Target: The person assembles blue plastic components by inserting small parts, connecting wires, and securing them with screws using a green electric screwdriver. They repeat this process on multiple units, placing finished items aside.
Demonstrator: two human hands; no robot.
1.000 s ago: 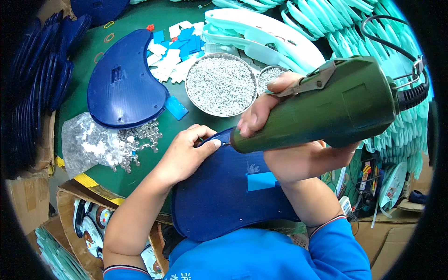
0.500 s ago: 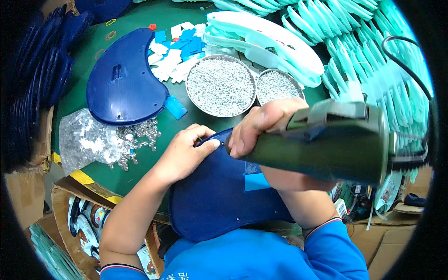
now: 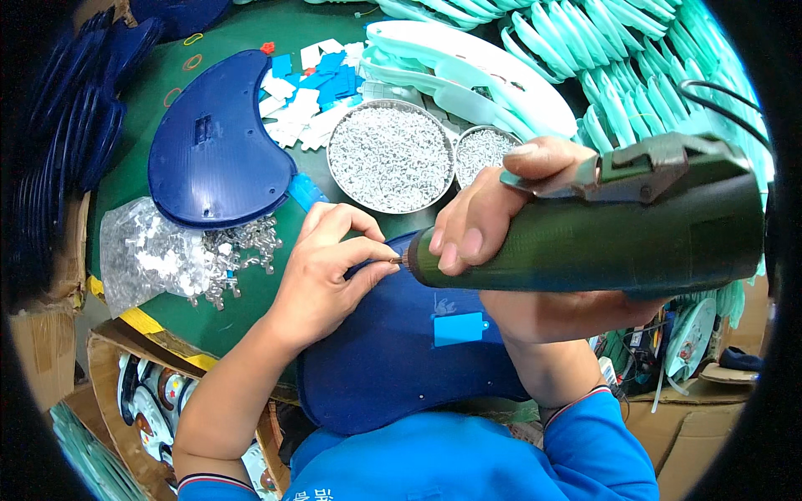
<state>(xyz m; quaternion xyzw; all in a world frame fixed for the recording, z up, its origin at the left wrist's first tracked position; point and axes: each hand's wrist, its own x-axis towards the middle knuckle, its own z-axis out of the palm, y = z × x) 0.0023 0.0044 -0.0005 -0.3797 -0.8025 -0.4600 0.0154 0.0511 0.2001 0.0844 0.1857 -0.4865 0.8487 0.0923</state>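
My right hand [image 3: 493, 213] is wrapped round a green electric screwdriver [image 3: 601, 230] with a metal lever on top, held level with its bit toward the left. At the bit's tip, the thumb and fingers of my left hand [image 3: 334, 259] are pinched together. What lies between those fingertips is too small to make out. Under both hands, a curved dark blue plastic shell [image 3: 376, 359] rests against my body. On it sits a light blue rectangular cover [image 3: 459, 329].
A similar blue shell [image 3: 221, 142] lies at the far left. Two round tins of small screws, a large one [image 3: 330, 171] and a smaller one [image 3: 459, 171], stand ahead. Beyond are blue and white plastic pieces [image 3: 330, 83]. Metal clips [image 3: 221, 267] spill from a plastic bag [image 3: 146, 255]. Mint-green shells [image 3: 652, 108] crowd the right.
My left hand has come off the shell's edge up to the bit's tip, its fingers now pinched there. The screwdriver has swung up, its rear end moving right and higher.
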